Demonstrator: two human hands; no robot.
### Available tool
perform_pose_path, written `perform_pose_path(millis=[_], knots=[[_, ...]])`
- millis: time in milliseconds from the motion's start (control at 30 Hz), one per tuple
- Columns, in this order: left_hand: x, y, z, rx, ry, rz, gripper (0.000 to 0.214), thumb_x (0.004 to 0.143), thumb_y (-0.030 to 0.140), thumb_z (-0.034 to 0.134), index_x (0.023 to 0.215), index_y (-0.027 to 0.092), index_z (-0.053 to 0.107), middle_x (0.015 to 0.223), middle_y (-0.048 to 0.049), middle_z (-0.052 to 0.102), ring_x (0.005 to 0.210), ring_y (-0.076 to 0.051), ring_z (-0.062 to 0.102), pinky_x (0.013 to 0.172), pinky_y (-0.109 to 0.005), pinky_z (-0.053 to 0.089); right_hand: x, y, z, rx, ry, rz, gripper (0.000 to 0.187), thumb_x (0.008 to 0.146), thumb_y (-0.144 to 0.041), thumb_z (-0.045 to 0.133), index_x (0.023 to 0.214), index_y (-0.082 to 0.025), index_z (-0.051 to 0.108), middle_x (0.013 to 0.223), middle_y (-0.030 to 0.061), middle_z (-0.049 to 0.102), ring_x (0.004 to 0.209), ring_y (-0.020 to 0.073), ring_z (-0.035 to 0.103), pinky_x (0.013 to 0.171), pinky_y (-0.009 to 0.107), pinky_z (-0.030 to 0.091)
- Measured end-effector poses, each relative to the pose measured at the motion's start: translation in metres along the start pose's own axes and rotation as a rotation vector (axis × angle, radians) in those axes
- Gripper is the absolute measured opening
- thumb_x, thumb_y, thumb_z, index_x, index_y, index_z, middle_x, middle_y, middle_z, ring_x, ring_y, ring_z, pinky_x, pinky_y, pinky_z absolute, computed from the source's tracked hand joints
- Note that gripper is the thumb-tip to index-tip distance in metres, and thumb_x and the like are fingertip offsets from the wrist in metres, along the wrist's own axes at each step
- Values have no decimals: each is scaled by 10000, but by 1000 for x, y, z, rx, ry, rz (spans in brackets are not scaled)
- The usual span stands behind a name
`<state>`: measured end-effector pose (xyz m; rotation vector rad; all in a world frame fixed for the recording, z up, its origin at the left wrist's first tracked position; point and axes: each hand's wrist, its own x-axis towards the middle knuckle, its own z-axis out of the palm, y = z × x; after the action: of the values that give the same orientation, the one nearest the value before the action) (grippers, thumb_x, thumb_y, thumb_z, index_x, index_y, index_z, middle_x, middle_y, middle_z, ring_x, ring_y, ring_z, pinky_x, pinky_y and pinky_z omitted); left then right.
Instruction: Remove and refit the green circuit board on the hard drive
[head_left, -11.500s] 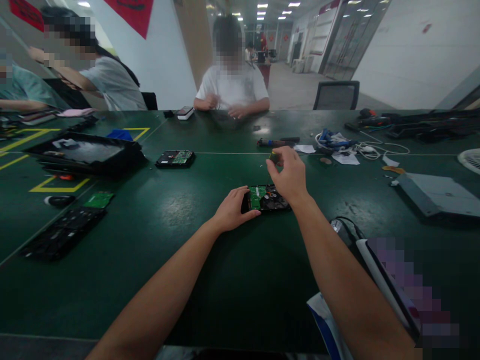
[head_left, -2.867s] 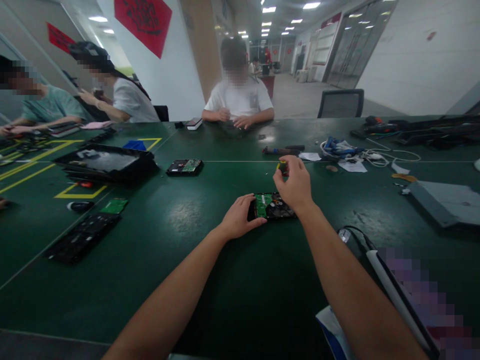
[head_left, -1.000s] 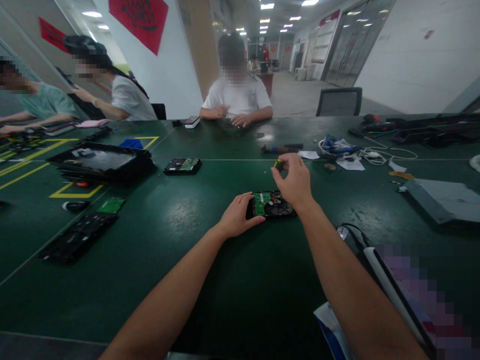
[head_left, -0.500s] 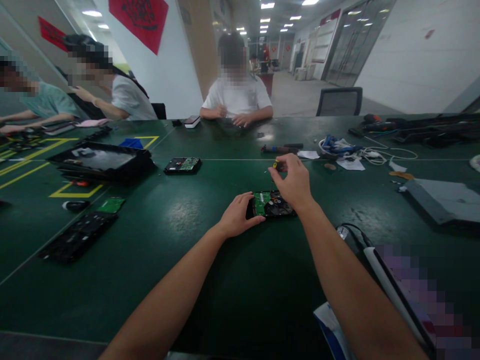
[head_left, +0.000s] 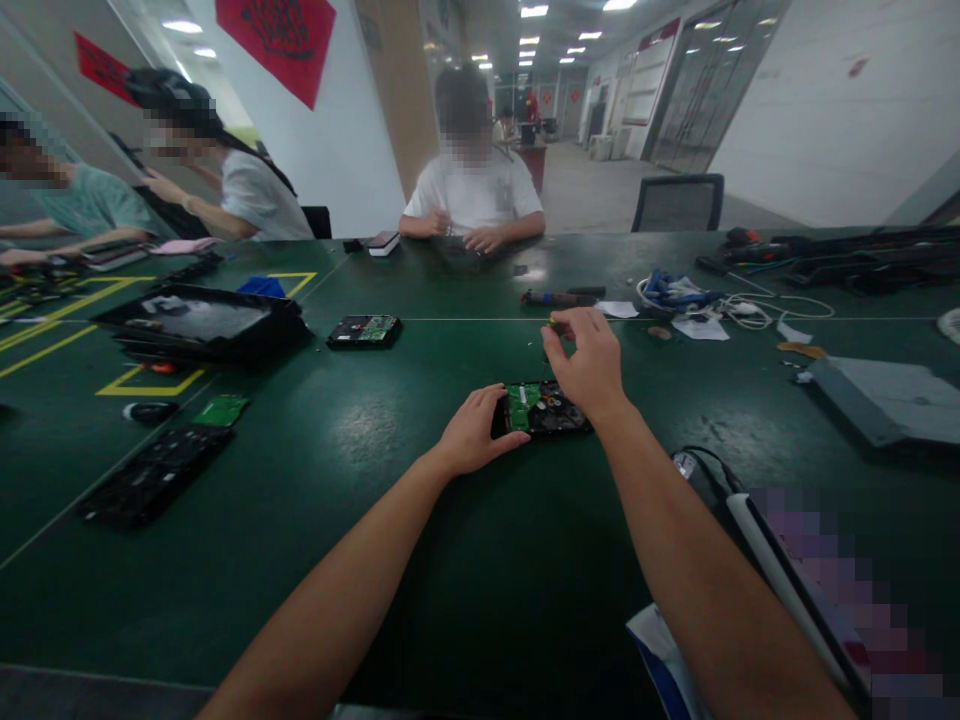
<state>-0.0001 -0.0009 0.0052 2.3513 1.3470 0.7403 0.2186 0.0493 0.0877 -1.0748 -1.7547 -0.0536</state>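
The single head-worn camera looks forward and down from above the near edge of the green tabletop [head_left: 420,360], over both forearms. The left hand [head_left: 474,432] and right hand [head_left: 587,362] sit mid-view, fairly near; its wide view reaches past the tabletop's far edge into the room beyond.

Two hard drives [head_left: 523,405] [head_left: 365,331], one screwdriver [head_left: 555,324]

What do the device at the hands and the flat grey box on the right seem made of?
Device: dull black casing, metal or plastic, as it barely shines; its green part looks like a coated circuit board, given pale component spots.
Flat grey box: likely matt sheet metal, from its crisp edges and even tone; plastic possible.
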Motion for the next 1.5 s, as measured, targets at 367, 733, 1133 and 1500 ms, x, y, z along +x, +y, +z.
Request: perform_pose_path(millis=[367, 733, 1133, 1500], knots=[[0, 1, -1, 2, 2, 3, 784, 873, 615, 737, 1469, 188, 460, 1541, -166, 517, 1454, -333, 476, 1220, -512, 420, 0, 1, 1, 9, -14, 16, 155, 961, -282, 621, 1111, -245, 623, 1092, 95, 653, 992, 271, 652, 892, 459, 558], [0, 0, 0, -1, 9, 13, 786, 875, 621, 731, 1472, 189, 458, 1539, -175, 520, 1450, -340, 478, 1217, -525, 420, -1, 4, 5, 23, 10, 37, 194, 939, -283, 637, 1118, -237, 579, 1080, 101, 632, 991, 280, 646, 863, 469, 569], [1, 0, 0, -6, 1, 1, 793, 870, 624, 734, 1473, 189, 457, 1544, -174, 515, 1454, -335, 477, 1219, -517, 418, 0, 3, 4, 15, 9, 55, 198, 918, -253, 633, 1103, -228, 569, 1092, 108, 647, 1000, 280, 647, 882, 464, 547], [1, 0, 0, -16, -1, 1, 783, 864, 606, 750, 1471, 204, 461, 1541, -167, 519, 1456, -339, 479, 1212, -534, 423, -1, -1, 2, -70, 23, 94, 242, 900, -193, 600, 1140, -224, 587, 1106, 121, 606, 969, 283, 632, 888, 485, 548]])
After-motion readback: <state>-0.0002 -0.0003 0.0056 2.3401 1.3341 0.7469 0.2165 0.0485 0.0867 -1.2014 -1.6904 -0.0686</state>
